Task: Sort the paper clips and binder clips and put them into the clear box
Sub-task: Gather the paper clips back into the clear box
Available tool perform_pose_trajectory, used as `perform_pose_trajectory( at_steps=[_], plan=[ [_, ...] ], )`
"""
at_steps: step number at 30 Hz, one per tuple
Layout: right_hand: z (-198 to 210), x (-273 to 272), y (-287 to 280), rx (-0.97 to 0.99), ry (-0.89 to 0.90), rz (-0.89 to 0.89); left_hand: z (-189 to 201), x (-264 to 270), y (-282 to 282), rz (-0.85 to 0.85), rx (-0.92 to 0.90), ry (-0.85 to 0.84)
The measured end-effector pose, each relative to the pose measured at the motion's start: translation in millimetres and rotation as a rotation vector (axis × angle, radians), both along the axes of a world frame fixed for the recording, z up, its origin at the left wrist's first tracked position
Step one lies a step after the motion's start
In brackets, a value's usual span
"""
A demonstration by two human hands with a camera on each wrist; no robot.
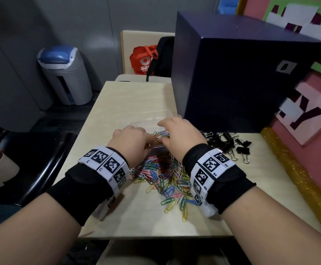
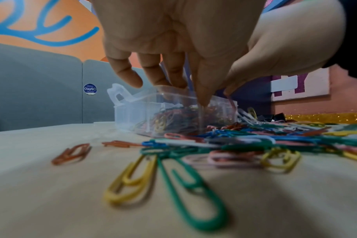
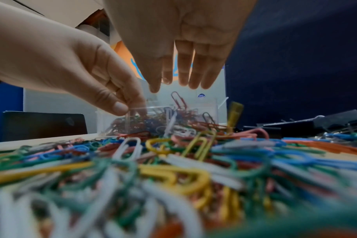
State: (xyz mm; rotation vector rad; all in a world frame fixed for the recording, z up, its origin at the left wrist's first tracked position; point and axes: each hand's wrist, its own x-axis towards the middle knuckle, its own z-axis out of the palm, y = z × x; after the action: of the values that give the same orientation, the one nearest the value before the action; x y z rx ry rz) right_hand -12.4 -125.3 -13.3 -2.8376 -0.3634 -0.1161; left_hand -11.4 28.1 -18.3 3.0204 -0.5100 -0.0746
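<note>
On table: clear box (image 2: 137, 111) half-full of coloured paper clips (image 1: 167, 180) | left hand (image 1: 130, 139) seemingly pinching its wall | right hand (image 1: 180, 133) fingers straight, together

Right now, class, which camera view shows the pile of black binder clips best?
The head view: the binder clips lie whole on the table, right of the right hand. The right wrist view catches some at its edge; the left wrist view shows only a dark sliver.
</note>
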Motion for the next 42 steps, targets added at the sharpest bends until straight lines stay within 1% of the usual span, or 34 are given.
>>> perform_pose_trajectory(
  at_steps=[2,4,7,11,15,16,18,21,23,27,31,36,38,40,42],
  plan=[
    [0.0,-3.8,0.0,-0.011,-0.034,-0.014,2.2,-0.8,-0.8,0.028,-0.048,-0.034],
    [1.0,-7.9,-1.8,-0.024,-0.03,-0.045,5.2,-2.4,-1.8,0.024,-0.086,-0.052],
    [8.7,-13.2,-9.1,-0.072,0.048,-0.09,9.2,-6.8,-3.2,-0.063,-0.073,0.009],
    [23.0,-22.4,-17.4,-0.253,0.275,-0.067,11.4,-12.9,-4.3,-0.139,0.078,0.137],
    [24.7,-32.4,-16.4,-0.424,0.489,-0.03,10.9,-19.9,-8.6,-0.184,0.307,0.211],
    [22.3,-33.7,-15.2,-0.457,0.525,-0.015,9.8,-20.7,-9.4,-0.187,0.338,0.218],
    [17.9,-35.5,-12.8,-0.47,0.551,-0.01,8.3,-20.7,-10.9,-0.179,0.33,0.211],
    [12.7,-33.6,-8.1,-0.432,0.489,0.003,7.3,-21.0,-13.1,-0.169,0.286,0.181],
    [8.3,-30.6,-5.6,-0.412,0.423,0.031,7.2,-21.3,-14.5,-0.161,0.28,0.182],
    [3.3,-26.3,-4.3,-0.368,0.366,0.032,6.2,-18.8,-12.8,-0.155,0.222,0.195],
    [7.4,-25.4,-6.8,-0.343,0.317,0.015,5.8,-16.8,-5.5,-0.135,0.087,0.166],
    [24.5,-19.6,-8.8,-0.338,0.23,-0.014,16.2,-11.4,0.4,-0.064,-0.138,0.111],
    [30.3,-16.0,-7.5,-0.326,0.193,-0.009,22.4,-6.8,1.2,-0.045,-0.176,0.077],
    [32.2,-11.6,-6.1,-0.251,0.137,-0.035,28.5,-1.4,1.5,-0.015,-0.192,0.037],
    [30.8,-7.0,-4.4,-0.107,0.072,-0.084,33.1,4.9,1.5,0.03,-0.24,-0.01]
  ],
)
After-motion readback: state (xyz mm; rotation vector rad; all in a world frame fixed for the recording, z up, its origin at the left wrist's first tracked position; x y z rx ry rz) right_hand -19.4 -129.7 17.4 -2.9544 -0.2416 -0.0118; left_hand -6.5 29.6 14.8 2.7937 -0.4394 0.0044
